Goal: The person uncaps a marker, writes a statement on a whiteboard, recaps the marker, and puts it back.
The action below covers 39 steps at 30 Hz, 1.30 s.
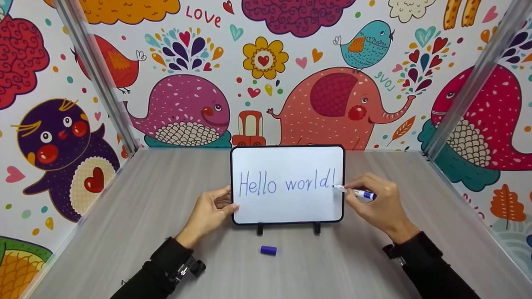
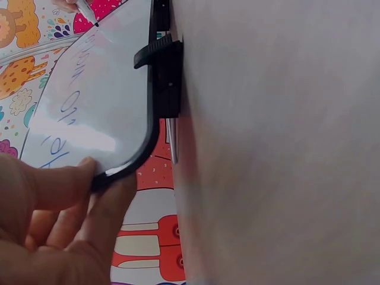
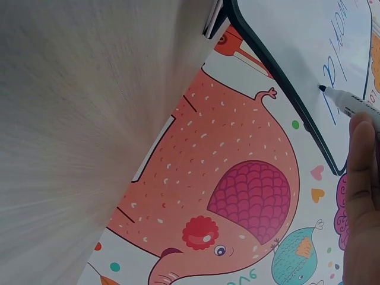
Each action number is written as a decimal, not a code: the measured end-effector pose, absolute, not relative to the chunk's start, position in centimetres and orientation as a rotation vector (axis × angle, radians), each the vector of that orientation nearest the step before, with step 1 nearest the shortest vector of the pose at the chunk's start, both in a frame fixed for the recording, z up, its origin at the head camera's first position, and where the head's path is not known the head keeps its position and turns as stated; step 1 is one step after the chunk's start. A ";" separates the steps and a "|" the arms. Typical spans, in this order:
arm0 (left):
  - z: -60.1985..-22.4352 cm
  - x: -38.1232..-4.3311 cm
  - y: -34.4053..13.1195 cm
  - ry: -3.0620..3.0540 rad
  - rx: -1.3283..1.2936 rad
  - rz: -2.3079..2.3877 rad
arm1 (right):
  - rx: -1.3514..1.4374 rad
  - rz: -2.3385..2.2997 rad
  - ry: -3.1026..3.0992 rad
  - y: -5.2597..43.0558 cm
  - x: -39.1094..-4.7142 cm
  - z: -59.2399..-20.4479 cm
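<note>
A black-framed whiteboard (image 1: 286, 209) stands upright on small black feet, with "Hello world!" written on it in blue. At its left edge my left hand (image 1: 210, 211) pinches the frame, thumb on the front and fingers behind, as the left wrist view also shows. My right hand (image 1: 380, 203) grips a white and blue marker (image 1: 368, 194) by the board's right edge. The marker's dark tip (image 3: 322, 88) is at or very near the board beside the exclamation mark. On the table below the board lies the blue marker cap (image 1: 268, 250), apart from both hands.
The grey wood-grain table (image 1: 316, 270) runs back to a wall (image 1: 286, 95) printed with cartoon animals. Metal posts (image 1: 97, 79) rise at the back corners, and printed side panels flank the table. Two black stand feet (image 1: 260, 229) jut forward under the board.
</note>
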<state>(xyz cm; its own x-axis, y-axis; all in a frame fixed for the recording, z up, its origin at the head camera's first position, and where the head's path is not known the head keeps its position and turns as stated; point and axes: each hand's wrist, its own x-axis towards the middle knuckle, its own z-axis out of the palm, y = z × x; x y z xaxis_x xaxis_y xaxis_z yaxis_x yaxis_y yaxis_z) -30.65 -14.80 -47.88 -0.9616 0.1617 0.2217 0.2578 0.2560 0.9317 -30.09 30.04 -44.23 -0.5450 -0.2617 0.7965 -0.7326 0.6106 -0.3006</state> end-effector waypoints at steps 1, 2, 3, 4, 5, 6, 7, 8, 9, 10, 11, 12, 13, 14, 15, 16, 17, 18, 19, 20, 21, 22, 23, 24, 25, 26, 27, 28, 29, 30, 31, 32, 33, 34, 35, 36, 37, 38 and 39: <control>-47.9 -30.6 -14.8 -2.427 -0.404 -1.823 | 0.780 0.819 -2.105 30.0 -30.1 -44.3; -47.9 -30.6 -14.8 -2.427 -0.407 -1.820 | 0.777 0.819 -2.108 30.0 -30.1 -44.3; -47.8 -30.6 -14.8 -2.428 -0.407 -1.820 | 0.775 0.818 -2.110 30.0 -30.1 -44.3; -47.8 -30.5 -14.8 -2.430 -0.406 -1.818 | 0.772 0.820 -2.110 30.0 -30.0 -44.3; -47.8 -30.5 -14.8 -2.430 -0.400 -1.821 | 0.769 0.820 -2.110 30.0 -30.0 -44.3; -47.8 -30.5 -14.8 -2.430 -0.401 -1.821 | 0.768 0.822 -2.108 30.0 -30.0 -44.3; -47.8 -30.5 -14.8 -2.431 -0.400 -1.821 | 0.768 0.823 -2.107 30.0 -30.0 -44.3; -47.8 -30.5 -14.8 -2.430 -0.404 -1.819 | 0.768 0.825 -2.104 30.0 -30.0 -44.3; -47.7 -30.5 -14.8 -2.430 -0.403 -1.820 | 0.767 0.826 -2.103 30.0 -30.0 -44.2; -47.7 -30.5 -14.8 -2.430 -0.403 -1.816 | 0.769 0.832 -2.099 30.0 -30.0 -44.2; -47.7 -30.5 -14.8 -2.430 -0.403 -1.813 | 0.770 0.838 -2.095 30.0 -30.0 -44.2; -47.7 -30.5 -14.8 -2.429 -0.402 -1.813 | 0.769 0.848 -2.088 30.0 -30.0 -44.1; -47.7 -30.4 -14.8 -2.429 -0.401 -1.813 | 0.767 0.859 -2.082 29.9 -29.9 -44.1; -47.6 -30.4 -14.7 -2.427 -0.402 -1.812 | 0.763 0.870 -2.074 29.9 -29.9 -44.1; -47.6 -30.4 -14.7 -2.428 -0.398 -1.808 | 0.756 0.879 -2.070 29.9 -29.9 -44.0; -47.6 -30.3 -14.7 -2.428 -0.399 -1.804 | 0.750 0.887 -2.060 29.9 -29.9 -43.9; -47.5 -30.3 -14.7 -2.426 -0.400 -1.802 | 0.741 0.900 -2.055 29.8 -29.9 -43.8; -47.5 -30.3 -14.7 -2.426 -0.402 -1.800 | 0.731 0.913 -2.051 29.8 -29.8 -43.8; -47.5 -30.3 -14.7 -2.428 -0.401 -1.795 | 0.726 0.918 -2.049 29.8 -29.8 -43.7; -47.5 -30.2 -14.7 -2.430 -0.399 -1.790 | 0.720 0.923 -2.047 29.8 -29.8 -43.6; -47.5 -30.2 -14.7 -2.431 -0.397 -1.787 | 0.715 0.929 -2.043 29.8 -29.8 -43.5; -47.6 -30.2 -14.6 -2.432 -0.394 -1.786 | 0.713 0.939 -2.037 29.7 -29.7 -43.5; -47.6 -30.2 -14.6 -2.435 -0.386 -1.784 | 0.709 0.951 -2.035 29.7 -29.7 -43.5; -47.6 -30.2 -14.6 -2.439 -0.379 -1.776 | 0.708 0.958 -2.031 29.7 -29.7 -43.4; -47.6 -30.2 -14.6 -2.443 -0.368 -1.771 | 0.706 0.963 -2.027 29.7 -29.7 -43.4; -47.6 -30.2 -14.5 -2.446 -0.357 -1.766 | 0.702 0.974 -2.022 29.6 -29.7 -43.4; -47.5 -30.2 -14.5 -2.451 -0.347 -1.758 | 0.701 0.983 -2.019 29.6 -29.6 -43.4; -47.5 -30.1 -14.4 -2.456 -0.343 -1.746 | 0.699 0.991 -2.020 29.6 -29.6 -43.4; -47.5 -30.1 -14.4 -2.463 -0.335 -1.733 | 0.698 0.994 -2.016 29.5 -29.6 -43.5; -47.4 -30.1 -14.4 -2.470 -0.330 -1.720 | 0.698 0.997 -2.014 29.5 -29.6 -43.5; -47.4 -30.1 -14.3 -2.478 -0.325 -1.709 | 0.698 0.997 -2.012 29.4 -29.6 -43.5; -47.3 -30.0 -14.3 -2.488 -0.322 -1.691 | 0.699 1.001 -2.011 29.4 -29.6 -43.6; -47.3 -30.0 -14.3 -2.498 -0.324 -1.673 | 0.697 1.005 -2.015 29.4 -29.6 -43.6; -47.2 -30.0 -14.3 -2.504 -0.331 -1.651 | 0.696 1.009 -2.018 29.4 -29.6 -43.6; -47.1 -29.9 -14.3 -2.514 -0.328 -1.633 | 0.694 1.015 -2.020 29.3 -29.6 -43.6; -47.0 -29.9 -14.3 -2.523 -0.332 -1.611 | 0.695 1.023 -2.022 29.3 -29.6 -43.6; -47.0 -29.9 -14.3 -2.531 -0.336 -1.588 | 0.693 1.031 -2.029 29.3 -29.5 -43.6; -46.9 -29.8 -14.3 -2.539 -0.339 -1.564 | 0.694 1.038 -2.031 29.2 -29.5 -43.6; -46.8 -29.8 -14.3 -2.546 -0.342 -1.542 | 0.695 1.046 -2.034 29.2 -29.5 -43.5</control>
